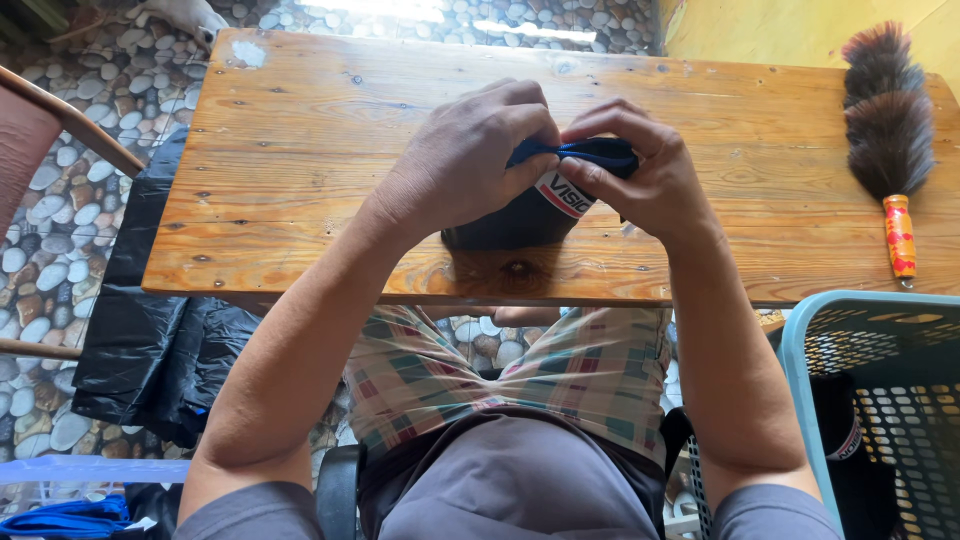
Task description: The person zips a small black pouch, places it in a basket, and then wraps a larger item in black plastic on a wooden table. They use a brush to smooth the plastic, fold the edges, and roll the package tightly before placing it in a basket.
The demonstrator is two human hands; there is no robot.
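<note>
Keep the dark navy fabric garment with a white-and-red elastic band (545, 205) pressed down on the wooden plank tabletop (300, 130) while you work its upper edge, so the lower part does not slide. Your left hand (470, 155) is closed, its grip pinching the blue hem near the centre of the frame; your right hand (640, 170) is closed on the same hem just beside it, fingertips almost touching. Hold both pinches level and close together so the edge stays even.

The garment looks soft and bunched, dark navy, with a brighter blue rim on top and the striped band below. It sits at the middle of the tabletop, near its front edge.
</note>
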